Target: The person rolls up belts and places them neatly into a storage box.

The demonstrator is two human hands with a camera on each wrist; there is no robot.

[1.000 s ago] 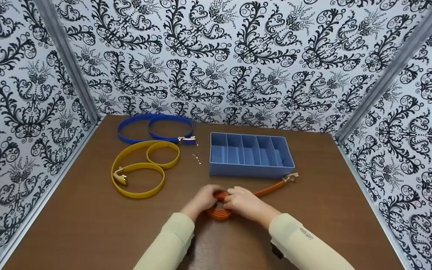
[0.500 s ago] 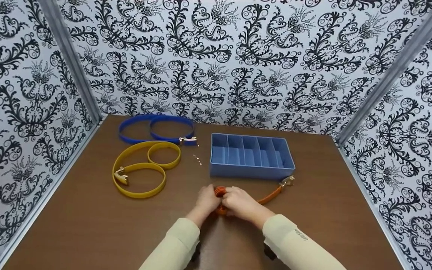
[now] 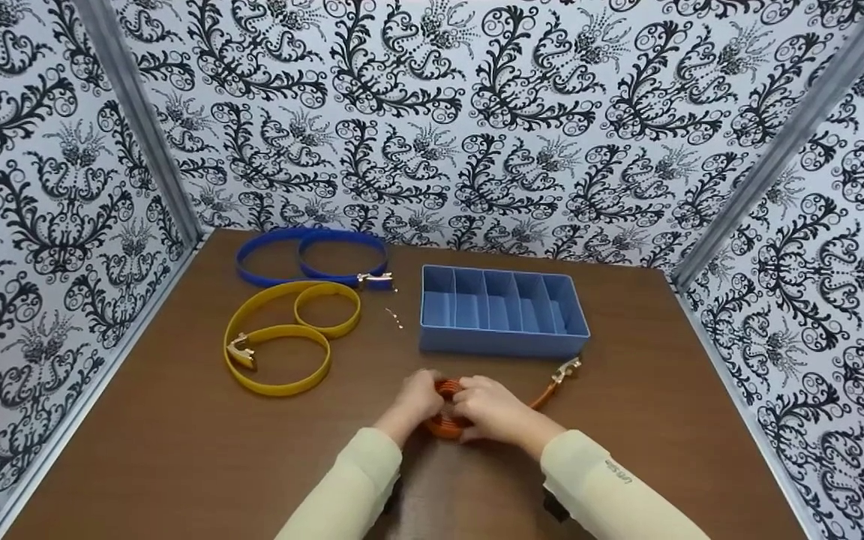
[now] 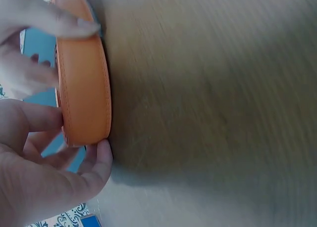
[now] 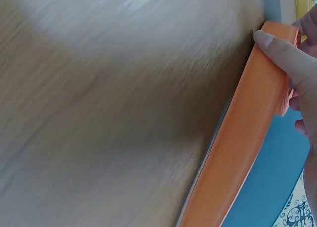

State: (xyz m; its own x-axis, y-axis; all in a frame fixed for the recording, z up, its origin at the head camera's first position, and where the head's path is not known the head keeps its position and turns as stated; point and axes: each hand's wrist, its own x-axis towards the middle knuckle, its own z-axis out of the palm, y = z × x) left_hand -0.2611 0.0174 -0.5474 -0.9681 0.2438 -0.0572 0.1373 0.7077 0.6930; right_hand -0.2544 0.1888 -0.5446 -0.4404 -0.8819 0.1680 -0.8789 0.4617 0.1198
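Observation:
An orange belt (image 3: 445, 429) with stitched edges is wound into a flat coil standing on its edge on the table. Its loose tail runs off to the right and ends in a gold-coloured metal buckle (image 3: 567, 370). My left hand (image 3: 418, 396) grips the coil's left side; in the left wrist view, this hand's fingers (image 4: 42, 120) pinch the coiled layers at one end. On the right side my right hand (image 3: 496, 409) holds the coil where the tail leaves it. In the right wrist view, the right thumb (image 5: 280, 51) presses the outer layer, with other fingers partly hidden behind it.
A blue tray (image 3: 503, 341) with several compartments stands just behind the hands. To the left lie a yellow belt (image 3: 282, 390) and, farther back, a blue belt (image 3: 274, 280), both loosely looped. Small shiny bits (image 3: 394, 319) lie on the brown table (image 3: 177, 450). Patterned walls (image 3: 432, 150) enclose it.
The orange belt's buckle end has drawn in toward me and slightly left, and the tail beyond the right hand is shorter. Both hands have shifted slightly around the coil.

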